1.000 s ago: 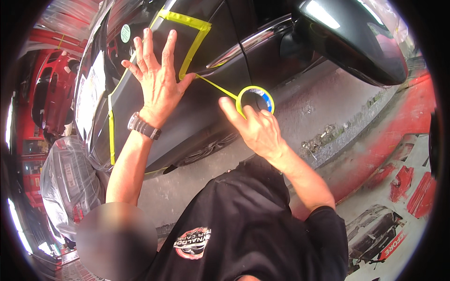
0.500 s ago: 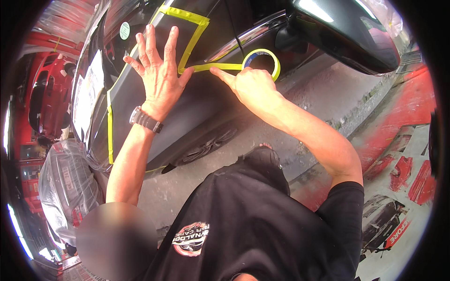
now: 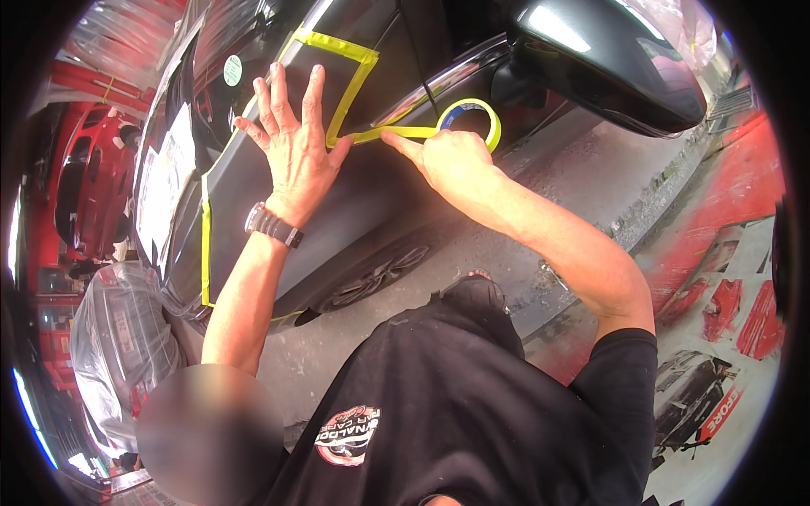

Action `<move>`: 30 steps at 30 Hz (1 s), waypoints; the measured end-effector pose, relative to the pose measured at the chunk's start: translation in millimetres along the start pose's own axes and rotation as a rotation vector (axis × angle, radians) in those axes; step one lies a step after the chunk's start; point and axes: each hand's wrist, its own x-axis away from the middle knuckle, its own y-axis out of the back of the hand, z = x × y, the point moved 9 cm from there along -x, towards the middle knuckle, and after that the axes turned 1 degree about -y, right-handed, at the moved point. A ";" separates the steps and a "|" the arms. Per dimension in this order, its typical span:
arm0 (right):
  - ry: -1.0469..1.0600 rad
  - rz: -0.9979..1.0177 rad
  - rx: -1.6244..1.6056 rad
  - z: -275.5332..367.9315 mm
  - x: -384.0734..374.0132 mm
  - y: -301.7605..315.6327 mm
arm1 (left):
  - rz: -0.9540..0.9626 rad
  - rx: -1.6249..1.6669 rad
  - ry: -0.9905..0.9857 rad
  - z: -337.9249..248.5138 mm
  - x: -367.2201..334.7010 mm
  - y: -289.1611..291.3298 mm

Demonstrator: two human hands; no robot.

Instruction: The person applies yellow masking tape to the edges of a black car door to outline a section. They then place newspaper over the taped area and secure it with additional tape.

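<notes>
Left hand (image 3: 297,169) spread against panel (image 3: 337,228), thumb likely pinning tape (image 3: 359,137); right hand (image 3: 456,164) clamped on roll (image 3: 495,125), apparently for tension.

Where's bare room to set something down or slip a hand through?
For setting down, grey floor between mirror and right forearm; for a hand, bare dark car panel below tape strip, between left hand and right hand. Crowded where that hand, tape roll and strip meet.

My left fingers (image 3: 312,99) lie on the car panel (image 3: 363,207), left of my right fingers (image 3: 400,143) and the tape roll (image 3: 495,126), with the side mirror (image 3: 612,72) further right.
</notes>
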 end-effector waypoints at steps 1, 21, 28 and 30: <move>0.003 -0.001 0.003 0.6 0.2 0.2 | 0.000 0.000 0.001 0.4 -0.1 0.2; -0.011 0.096 -0.022 0.5 11.0 5.6 | 0.011 0.046 -0.016 7.1 -3.6 8.2; -0.020 0.080 0.032 -1.6 3.7 -3.9 | 0.008 0.042 -0.012 7.9 -2.9 6.3; -0.018 0.059 0.022 -1.2 0.6 -7.5 | 0.010 0.019 -0.011 5.4 -3.8 3.9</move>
